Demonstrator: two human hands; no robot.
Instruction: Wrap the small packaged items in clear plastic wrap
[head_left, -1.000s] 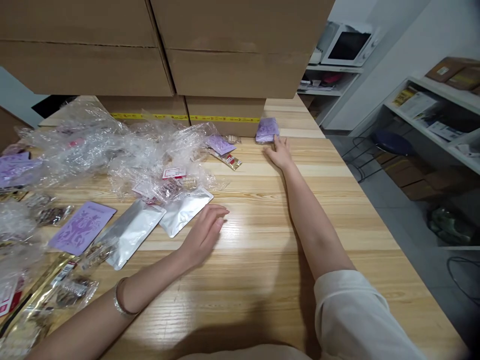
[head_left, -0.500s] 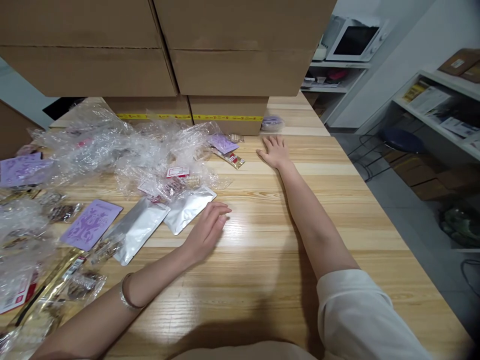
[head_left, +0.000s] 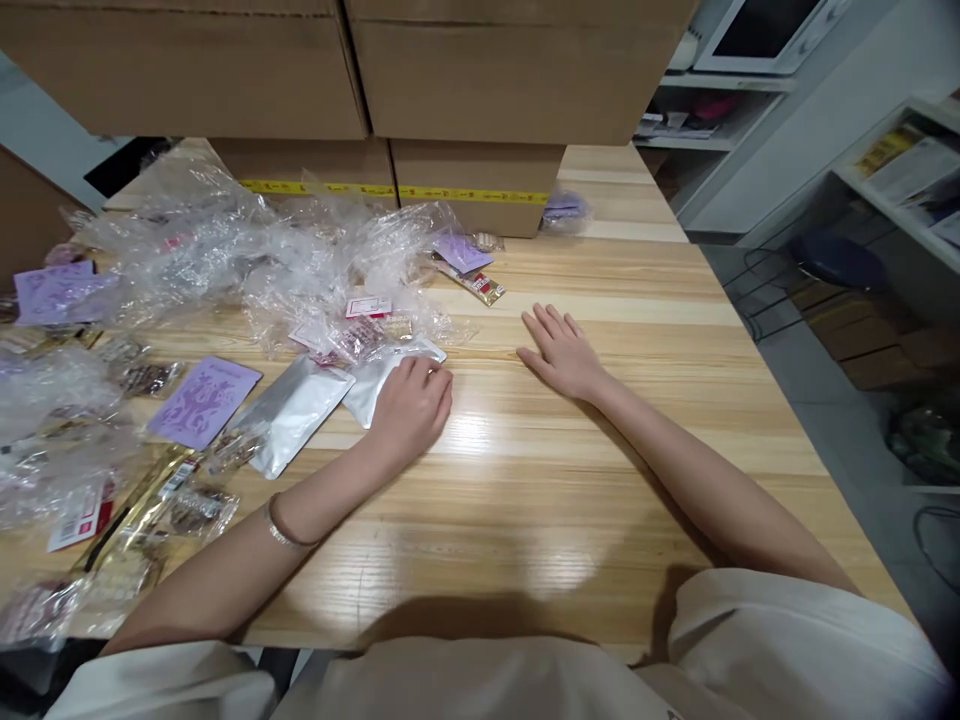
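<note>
Here, a wood-grained worktop (head_left: 517,480) is backed by cardboard boxes (head_left: 517,80); a microwave (head_left: 769,32) is seen beyond the far right corner. Labels (head_left: 368,307) cannot be read. The right hand (head_left: 562,352), grip released, has been drawn back from the purple packets (head_left: 564,207). A silver pouch (head_left: 364,393) midway between near and far edges is partly covered by the left hand (head_left: 412,405), grip unclear.

Two flat, shiny silver pouches lie on the tabletop (head_left: 495,510), well in from its near edge and far from its right edge. Both slant away from the near left corner; the left pouch (head_left: 306,415) shows more surface, the right pouch (head_left: 364,393) is partly covered. A slim gold packet (head_left: 487,289) with red print lies flat, farther from the near edge.
</note>
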